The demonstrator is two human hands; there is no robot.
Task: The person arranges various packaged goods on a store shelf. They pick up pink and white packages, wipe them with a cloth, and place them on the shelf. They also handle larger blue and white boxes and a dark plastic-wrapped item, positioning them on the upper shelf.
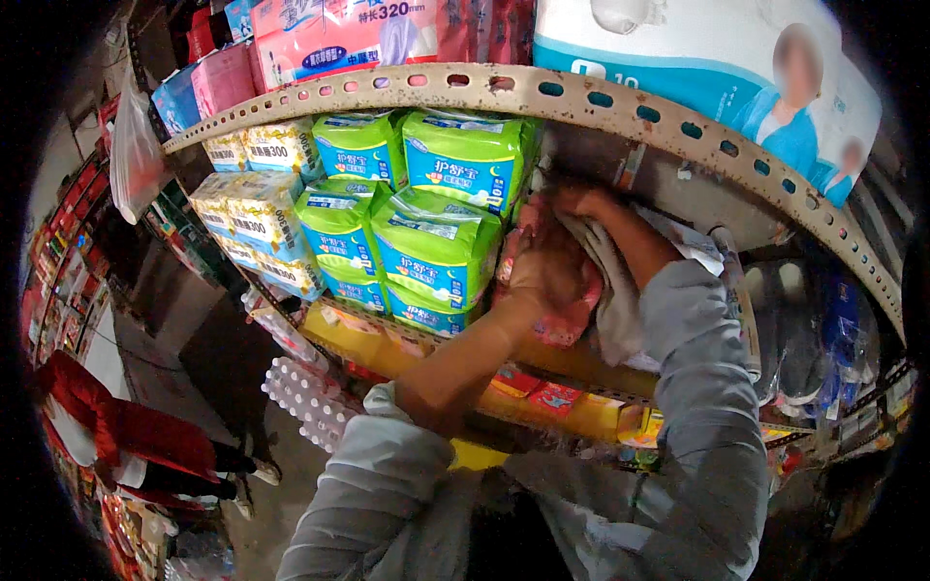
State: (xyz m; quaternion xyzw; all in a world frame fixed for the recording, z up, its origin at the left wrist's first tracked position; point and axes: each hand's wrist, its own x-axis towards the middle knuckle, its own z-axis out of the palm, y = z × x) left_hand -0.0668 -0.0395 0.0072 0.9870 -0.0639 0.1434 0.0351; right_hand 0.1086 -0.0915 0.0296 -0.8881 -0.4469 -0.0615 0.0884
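Both my arms in rolled grey sleeves reach into a shelf bay. Smeared by motion, my left hand [550,275] is over a pink-red patterned soft item [567,329], and its fingers are hard to make out. Just beyond it, my right hand [587,201] is closed at the top of a greyish-beige cloth [616,295], which hangs down beside the pink-red item. Its fingertips are dark and blurred. To the left of my hands stand stacked green-and-blue sanitary pad packs [441,237], with white-and-yellow tissue packs [257,208] beside them.
A perforated metal shelf edge [446,77] curves above my hands, carrying a large toilet paper pack [678,73] and pink packages [339,39]. Wrapped dark slippers [796,334] are at right. Shrink-wrapped bottles [310,397] stand on the floor; a person in red [145,436] is at left.
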